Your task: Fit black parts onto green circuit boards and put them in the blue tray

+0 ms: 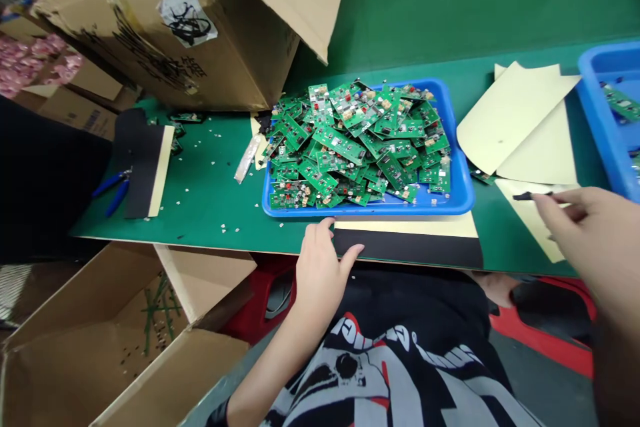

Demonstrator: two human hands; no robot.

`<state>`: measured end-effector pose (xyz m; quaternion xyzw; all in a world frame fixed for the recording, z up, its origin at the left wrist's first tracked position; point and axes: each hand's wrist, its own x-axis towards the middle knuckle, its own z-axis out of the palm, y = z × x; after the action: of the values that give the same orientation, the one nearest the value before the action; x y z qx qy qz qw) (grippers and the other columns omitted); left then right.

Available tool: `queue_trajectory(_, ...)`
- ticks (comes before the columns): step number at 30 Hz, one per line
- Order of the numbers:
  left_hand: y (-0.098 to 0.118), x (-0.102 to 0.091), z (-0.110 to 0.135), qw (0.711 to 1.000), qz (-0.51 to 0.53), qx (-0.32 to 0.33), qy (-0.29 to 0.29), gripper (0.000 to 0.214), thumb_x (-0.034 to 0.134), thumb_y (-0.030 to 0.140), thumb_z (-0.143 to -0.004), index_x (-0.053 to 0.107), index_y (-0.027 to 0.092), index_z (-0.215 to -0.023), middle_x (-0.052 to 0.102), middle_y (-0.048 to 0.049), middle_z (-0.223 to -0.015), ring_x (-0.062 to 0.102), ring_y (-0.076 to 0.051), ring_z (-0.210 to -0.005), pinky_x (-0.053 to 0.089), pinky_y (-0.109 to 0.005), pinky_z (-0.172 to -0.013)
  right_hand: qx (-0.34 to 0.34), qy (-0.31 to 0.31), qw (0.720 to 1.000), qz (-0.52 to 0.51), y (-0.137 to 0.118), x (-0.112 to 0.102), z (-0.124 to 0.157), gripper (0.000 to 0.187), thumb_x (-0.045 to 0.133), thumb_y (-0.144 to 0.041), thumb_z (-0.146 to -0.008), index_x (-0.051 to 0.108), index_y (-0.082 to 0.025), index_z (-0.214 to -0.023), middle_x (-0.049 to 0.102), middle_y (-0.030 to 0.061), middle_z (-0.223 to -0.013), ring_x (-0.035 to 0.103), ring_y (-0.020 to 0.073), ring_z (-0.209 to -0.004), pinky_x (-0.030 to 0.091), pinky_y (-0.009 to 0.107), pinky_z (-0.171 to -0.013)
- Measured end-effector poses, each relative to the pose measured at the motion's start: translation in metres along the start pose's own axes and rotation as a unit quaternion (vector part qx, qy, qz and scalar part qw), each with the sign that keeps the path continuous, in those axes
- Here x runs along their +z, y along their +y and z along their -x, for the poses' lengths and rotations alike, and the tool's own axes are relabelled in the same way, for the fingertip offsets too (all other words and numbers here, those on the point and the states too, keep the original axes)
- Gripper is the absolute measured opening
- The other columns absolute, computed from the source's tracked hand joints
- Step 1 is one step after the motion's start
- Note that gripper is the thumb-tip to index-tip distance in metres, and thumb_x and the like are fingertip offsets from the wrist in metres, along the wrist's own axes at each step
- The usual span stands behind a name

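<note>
My left hand (325, 260) lies at the table's front edge, thumb apart from the fingers. It touches the left end of a black sheet (410, 245) with a pale yellow border, and holds nothing. Behind the sheet a blue tray (367, 212) is heaped with green circuit boards (345, 140). To the right, my right hand (583, 227) pinches a small black strip (524, 196) above a pale yellow sheet (537, 213). Part of the strip is hidden by the fingers.
A large cardboard box (170, 40) stands at the back left. Blue-handled pliers (117, 193) lie by another black sheet (137, 167). An open carton (125, 320) sits below the table's left edge. Another blue tray (607, 120) and yellow sheets (540, 127) are at right.
</note>
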<state>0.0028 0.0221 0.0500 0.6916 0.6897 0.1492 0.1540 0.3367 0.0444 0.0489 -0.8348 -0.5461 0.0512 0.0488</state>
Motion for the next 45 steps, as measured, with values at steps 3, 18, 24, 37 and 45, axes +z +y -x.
queue_trajectory(3, -0.002, 0.0, 0.005, 0.999, -0.035, 0.022, 0.034, 0.044, 0.066, 0.042, -0.083, 0.051, 0.014, -0.113, 0.058, -0.0088, -0.095, 0.064, -0.025, -0.09, 0.054, -0.035, -0.07, 0.083, -0.044, 0.996, -0.007, -0.021, -0.005, -0.003, 0.014, 0.06, -0.034, -0.077, 0.059, -0.023, -0.069, 0.062, 0.0067, -0.064, 0.041, 0.0188, -0.047, 0.03, 0.031, -0.052)
queue_trajectory(18, 0.006, -0.005, 0.015, 0.999, -0.042, -0.008, 0.008, 0.032, 0.073, 0.037, -0.077, 0.053, 0.016, -0.091, 0.059, -0.005, -0.085, 0.065, -0.023, -0.077, 0.056, -0.033, -0.064, -0.308, 0.02, 0.917, -0.253, -0.058, -0.01, 0.041, 0.025, 0.051, -0.043, -0.089, 0.065, -0.022, -0.084, 0.071, 0.0057, -0.074, 0.066, 0.0199, -0.062, 0.053, 0.032, -0.056)
queue_trajectory(24, 0.0, -0.008, 0.024, 0.975, 0.191, -0.113, -0.021, 0.028, 0.068, 0.022, -0.078, 0.053, 0.016, -0.101, 0.056, -0.0053, -0.096, 0.064, -0.016, -0.076, 0.058, -0.034, -0.073, -0.572, 0.039, 0.794, -0.202, -0.124, 0.045, 0.077, 0.03, 0.05, -0.016, -0.093, 0.06, -0.012, -0.121, 0.062, 0.0148, -0.129, 0.058, 0.0309, -0.119, 0.051, 0.05, -0.096)
queue_trajectory(37, 0.012, -0.009, 0.022, 0.76, 0.579, -0.282, -0.087, 0.028, 0.069, 0.018, -0.068, 0.062, 0.012, -0.094, 0.066, -0.001, -0.078, 0.061, -0.006, -0.057, 0.052, -0.017, -0.057, -0.498, -0.028, 0.792, -0.352, -0.12, 0.04, 0.077, 0.027, 0.05, -0.023, -0.095, 0.06, -0.019, -0.12, 0.07, 0.0119, -0.108, 0.067, 0.0254, -0.098, 0.058, 0.045, -0.083)
queue_trajectory(45, 0.016, -0.009, 0.022, 0.851, 0.478, -0.21, -0.058, 0.015, 0.064, 0.025, -0.075, 0.066, 0.015, -0.086, 0.066, -0.001, -0.074, 0.062, -0.011, -0.065, 0.053, -0.02, -0.06, -0.477, -0.07, 0.768, -0.422, -0.153, 0.037, 0.063, 0.019, 0.048, -0.019, -0.096, 0.067, -0.021, -0.099, 0.068, 0.0097, -0.097, 0.064, 0.024, -0.09, 0.056, 0.041, -0.076)
